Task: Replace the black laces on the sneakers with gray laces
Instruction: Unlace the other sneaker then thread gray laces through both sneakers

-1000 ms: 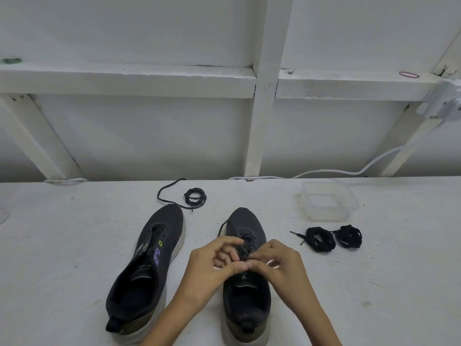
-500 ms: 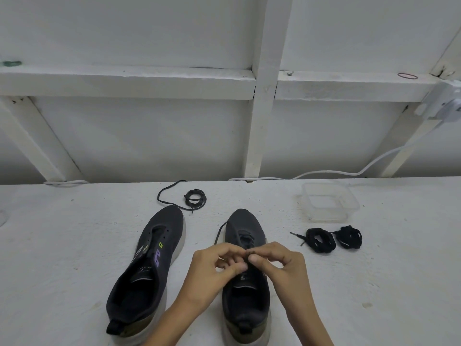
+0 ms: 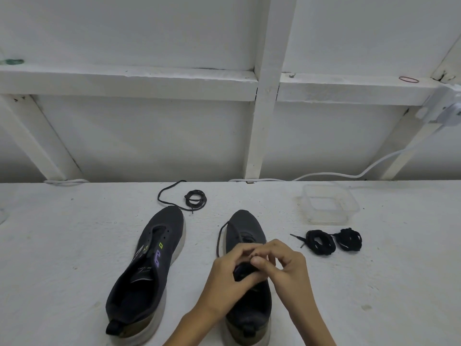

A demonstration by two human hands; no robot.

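My left hand [image 3: 224, 278] and right hand [image 3: 287, 268] both pinch the black lace [image 3: 218, 239] over the middle of the right shoe [image 3: 249, 226], fingers curled tight. If I pull too hard, the lace can jam in an eyelet, or the light shoe can slide on the table [image 3: 74, 245].
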